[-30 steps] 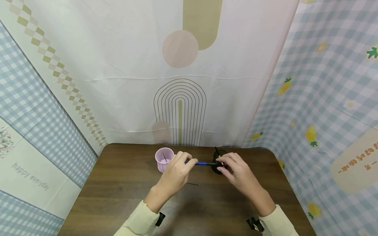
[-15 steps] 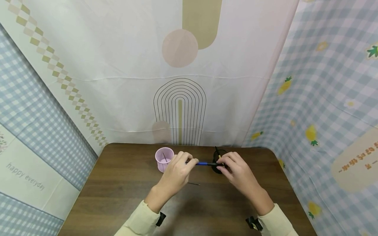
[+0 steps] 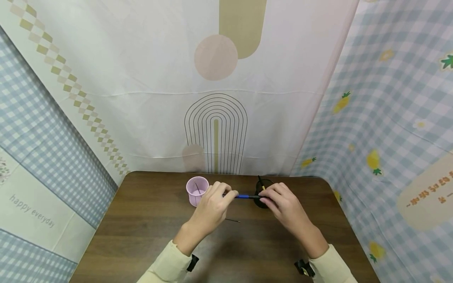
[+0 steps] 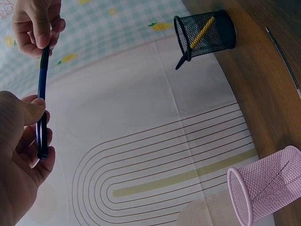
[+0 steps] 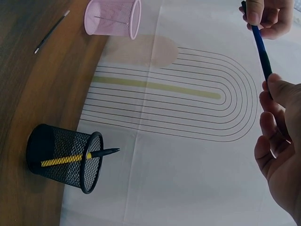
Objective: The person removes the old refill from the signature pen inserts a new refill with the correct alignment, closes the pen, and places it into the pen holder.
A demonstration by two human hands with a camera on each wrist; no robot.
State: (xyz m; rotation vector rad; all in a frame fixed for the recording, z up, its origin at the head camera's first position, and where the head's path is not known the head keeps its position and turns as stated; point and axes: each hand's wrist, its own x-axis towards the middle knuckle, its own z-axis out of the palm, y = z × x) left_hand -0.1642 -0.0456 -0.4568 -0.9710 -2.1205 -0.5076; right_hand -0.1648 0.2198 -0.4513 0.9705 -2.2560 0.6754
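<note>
A blue pen with a dark end (image 3: 242, 196) lies level in the air between both hands. My left hand (image 3: 211, 201) grips its blue barrel with curled fingers, the thumb along it in the left wrist view. At the other side, my right hand (image 3: 284, 203) pinches the dark end between thumb and fingers. Below the right hand stands a black mesh pen cup (image 4: 225, 32) holding a yellow-and-black pen (image 5: 63, 160). A pink mesh pen cup (image 3: 193, 199) with a thin dark stick inside is just beyond the left hand.
A thin pen refill (image 4: 283, 57) lies on the brown wooden table (image 3: 141, 220), nearer the person than the cups. Patterned cloth (image 3: 159, 129) hangs behind the table's far edge. A checked cloth (image 3: 354, 157) hangs along the right side.
The right thumb and forefinger have drawn slightly closer together on the pen's dark end. The left hand, the pen and both cups stay almost where they were.
</note>
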